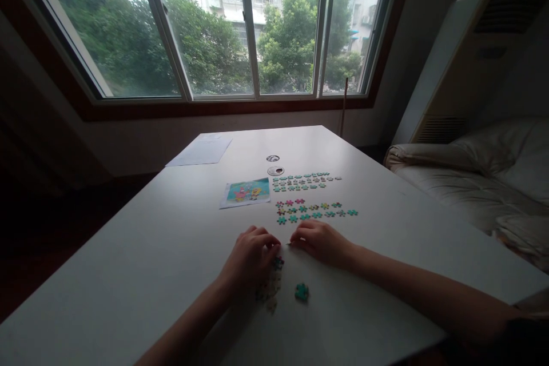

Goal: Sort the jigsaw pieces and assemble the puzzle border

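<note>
My right hand (321, 240) pinches a small puzzle piece (289, 243), seen nearly edge-on, just above the white table. Close to it on the left is my left hand (253, 253), its thumb and fingertips brought together; whatever they hold is hidden. Under and beside that hand lies a cluster of loose puzzle pieces (273, 286), partly covered by it. A green puzzle piece or small stack (302, 291) sits apart, to the right of the cluster. Beyond my hands, several puzzle pieces (317, 215) lie in rows, with further rows of pieces (300, 182) behind them.
Left of the rows lies a colourful cartoon picture sheet (246, 191). Two round items (275, 171) rest farther back. A sheet of paper (199, 150) lies at the table's (128, 251) far left edge. A pale sofa (480, 171) stands to the right, windows ahead.
</note>
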